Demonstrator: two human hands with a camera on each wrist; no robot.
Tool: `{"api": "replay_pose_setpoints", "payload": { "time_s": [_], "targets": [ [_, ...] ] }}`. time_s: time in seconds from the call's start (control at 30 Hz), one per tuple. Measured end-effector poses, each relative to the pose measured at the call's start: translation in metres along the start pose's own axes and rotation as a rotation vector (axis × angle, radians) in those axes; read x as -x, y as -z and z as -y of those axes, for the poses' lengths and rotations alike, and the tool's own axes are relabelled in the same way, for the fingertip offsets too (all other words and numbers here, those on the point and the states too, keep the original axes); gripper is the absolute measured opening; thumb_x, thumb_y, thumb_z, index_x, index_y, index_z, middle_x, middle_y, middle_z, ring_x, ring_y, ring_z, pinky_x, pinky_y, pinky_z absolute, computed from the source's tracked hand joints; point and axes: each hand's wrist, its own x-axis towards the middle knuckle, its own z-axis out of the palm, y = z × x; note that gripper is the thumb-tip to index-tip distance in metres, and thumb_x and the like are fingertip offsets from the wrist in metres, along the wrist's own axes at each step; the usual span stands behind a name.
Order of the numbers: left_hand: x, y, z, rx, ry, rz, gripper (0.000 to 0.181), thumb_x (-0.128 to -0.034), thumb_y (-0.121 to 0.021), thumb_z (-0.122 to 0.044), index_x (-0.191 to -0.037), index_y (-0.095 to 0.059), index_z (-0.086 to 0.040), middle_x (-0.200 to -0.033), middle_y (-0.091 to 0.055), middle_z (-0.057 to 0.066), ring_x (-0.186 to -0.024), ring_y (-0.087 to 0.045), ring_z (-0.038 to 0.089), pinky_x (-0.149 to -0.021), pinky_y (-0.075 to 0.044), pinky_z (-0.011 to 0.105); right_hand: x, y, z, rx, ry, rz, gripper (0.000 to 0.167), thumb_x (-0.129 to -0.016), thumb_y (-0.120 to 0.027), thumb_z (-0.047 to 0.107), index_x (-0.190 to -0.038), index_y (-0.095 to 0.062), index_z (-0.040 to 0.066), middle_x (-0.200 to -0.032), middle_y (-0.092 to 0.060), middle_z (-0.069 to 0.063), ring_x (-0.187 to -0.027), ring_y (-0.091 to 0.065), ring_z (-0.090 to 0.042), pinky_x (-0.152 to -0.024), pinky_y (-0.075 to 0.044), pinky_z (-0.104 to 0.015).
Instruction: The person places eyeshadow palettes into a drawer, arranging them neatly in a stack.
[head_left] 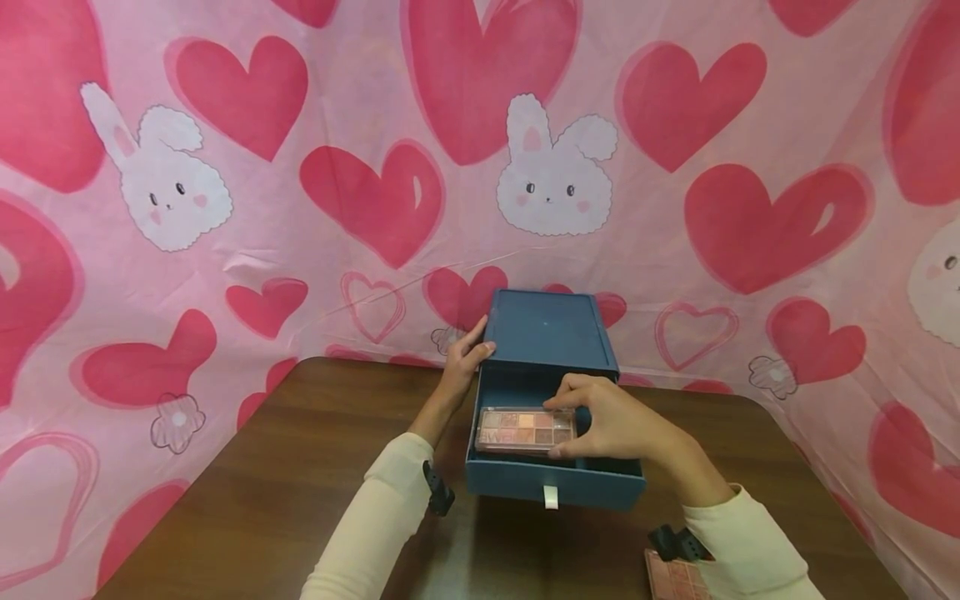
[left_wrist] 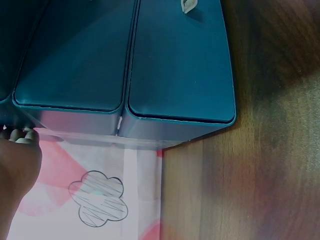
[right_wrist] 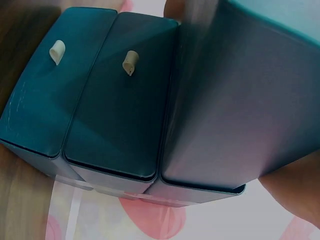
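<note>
A blue drawer box (head_left: 547, 325) stands near the back of the table, its top drawer (head_left: 517, 482) pulled out toward me. Inside that drawer, at the left, is an eyeshadow palette (head_left: 517, 429) with a clear lid and rows of pinkish and brown shades. My right hand (head_left: 607, 421) pinches the palette's right end between thumb and fingers. The left hand (head_left: 463, 358) rests against the box's left side, thumb on the top edge. In the left wrist view, the left hand (left_wrist: 20, 162) touches the box side; its fingertips are partly hidden.
Another palette (head_left: 670, 575) lies on the brown table (head_left: 330, 450) at the front right, partly covered by the right sleeve. Two lower drawers (right_wrist: 117, 115) are closed, each with a pale pull tab. A pink cloth with hearts and rabbits (head_left: 555, 192) hangs behind the table.
</note>
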Motion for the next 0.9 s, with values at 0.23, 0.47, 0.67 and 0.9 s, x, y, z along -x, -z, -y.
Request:
{"api": "replay_pose_setpoints", "payload": {
  "time_s": [0.23, 0.47, 0.67, 0.9],
  "targets": [
    [0.001, -0.001, 0.000, -0.023, -0.015, -0.016, 0.066, -0.0904, -0.054, -0.018, -0.153, -0.042, 0.000, -0.131, -0.062, 0.031, -0.088, -0.055, -0.003, -0.077, -0.045, 0.014, 0.002, -0.002, 0.002, 0.089, -0.020, 0.000, 0.060, -0.075, -0.086, 0.049, -0.122, -0.075, 0.014, -0.103, -0.064, 0.009, -0.093, -0.054, -0.006, -0.082, -0.057, -0.032],
    [0.003, -0.001, -0.001, -0.018, -0.009, -0.005, 0.065, -0.0910, -0.053, -0.019, -0.153, -0.041, -0.002, -0.135, -0.060, 0.033, -0.093, -0.060, -0.006, -0.087, -0.048, 0.013, 0.005, -0.004, 0.002, 0.157, -0.040, -0.010, 0.061, -0.076, -0.085, 0.046, -0.125, -0.074, 0.012, -0.115, -0.068, 0.001, -0.105, -0.062, -0.016, -0.089, -0.059, -0.042],
    [0.003, -0.002, -0.002, -0.021, -0.012, -0.010, 0.065, -0.0907, -0.053, -0.018, -0.152, -0.043, -0.002, -0.140, -0.057, 0.032, -0.096, -0.056, -0.004, -0.089, -0.046, 0.012, 0.016, 0.000, -0.001, 0.127, -0.045, -0.115, 0.051, -0.084, -0.081, 0.033, -0.127, -0.072, 0.008, -0.123, -0.072, -0.007, -0.113, -0.065, -0.029, -0.093, -0.057, -0.053],
    [0.001, 0.000, -0.001, -0.042, -0.020, -0.019, 0.064, -0.0906, -0.053, -0.018, -0.152, -0.044, -0.002, -0.133, -0.060, 0.035, -0.093, -0.059, -0.004, -0.087, -0.047, 0.014, 0.038, 0.004, -0.008, -0.010, -0.048, -0.243, 0.041, -0.088, -0.078, 0.025, -0.125, -0.072, 0.009, -0.122, -0.074, -0.004, -0.114, -0.066, -0.024, -0.093, -0.058, -0.049]
  ]
}}
